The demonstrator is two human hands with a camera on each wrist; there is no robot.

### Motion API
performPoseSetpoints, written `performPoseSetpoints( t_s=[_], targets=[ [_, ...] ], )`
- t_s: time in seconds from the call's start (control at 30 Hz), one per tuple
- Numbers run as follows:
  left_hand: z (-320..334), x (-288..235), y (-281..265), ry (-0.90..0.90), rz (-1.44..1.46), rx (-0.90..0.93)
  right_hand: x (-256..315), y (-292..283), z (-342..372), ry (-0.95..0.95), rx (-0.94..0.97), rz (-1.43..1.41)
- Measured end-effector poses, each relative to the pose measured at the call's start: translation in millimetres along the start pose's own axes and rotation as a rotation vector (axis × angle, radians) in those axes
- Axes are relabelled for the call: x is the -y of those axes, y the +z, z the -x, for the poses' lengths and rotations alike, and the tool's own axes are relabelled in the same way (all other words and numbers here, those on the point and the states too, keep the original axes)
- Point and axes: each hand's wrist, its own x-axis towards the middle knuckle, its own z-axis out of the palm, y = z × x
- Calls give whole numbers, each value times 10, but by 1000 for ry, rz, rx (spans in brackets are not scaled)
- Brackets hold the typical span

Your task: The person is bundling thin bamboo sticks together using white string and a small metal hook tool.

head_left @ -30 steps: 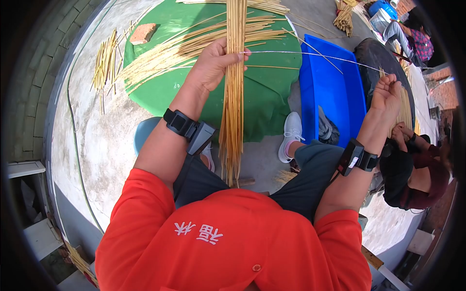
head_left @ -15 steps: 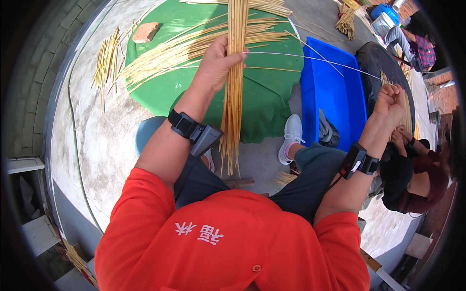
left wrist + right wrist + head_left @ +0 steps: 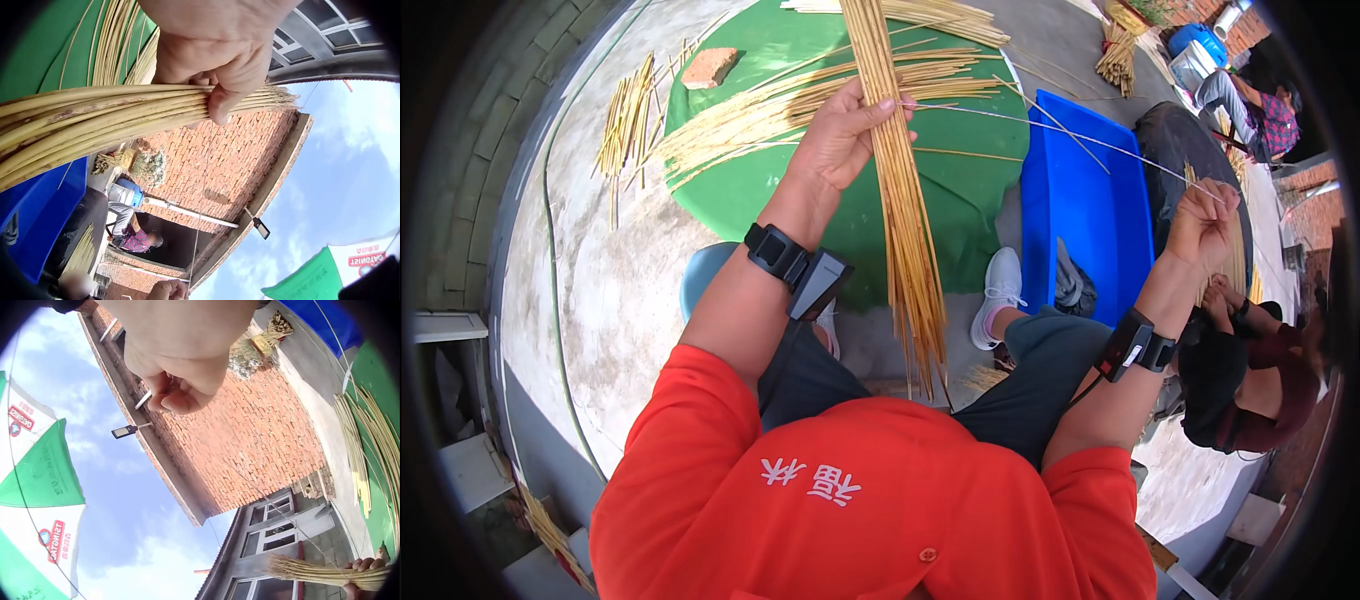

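Observation:
My left hand point(image 3: 838, 138) grips a long bundle of thin yellow stalks point(image 3: 908, 225) near its upper part, the thumb lying across the front. The bundle slants, its lower end over the space between the knees. A thin pale string point(image 3: 1060, 132) runs taut from the bundle beside my left thumb to my right hand point(image 3: 1203, 228), which pinches it out to the right with curled fingers. In the left wrist view the thumb presses on the stalks point(image 3: 106, 125), near their frayed end. The right wrist view shows the curled fingertips point(image 3: 181, 400) close together.
Loose stalks point(image 3: 800, 100) and a brick point(image 3: 710, 68) lie on a round green-covered table point(image 3: 970, 210). Right of it stands a blue tub point(image 3: 1090, 210) with a dark bag point(image 3: 1075, 280). More stalks point(image 3: 625, 120) lie at left. Other people point(image 3: 1250, 370) sit at right.
The bundle has swung from nearly upright to slanted, its lower end moving right and its top left. My right hand has moved slightly down, with the string still stretched.

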Motion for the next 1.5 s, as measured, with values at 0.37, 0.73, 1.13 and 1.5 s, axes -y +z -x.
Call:
performPoseSetpoints(
  t_s=[0.37, 0.73, 1.13, 1.5],
  targets=[
    [-33, 55, -47, 47, -51, 41, 36, 46, 5, -8, 63, 88],
    [-10, 21, 80, 12, 31, 24, 65, -112, 2, -87, -152, 204],
    [-8, 41, 90, -39, -60, -13, -135, 145, 13, 74, 73, -14],
    [-14, 136, 245, -88, -38, 83, -1191, 392, 241, 340, -9, 886]
  ],
)
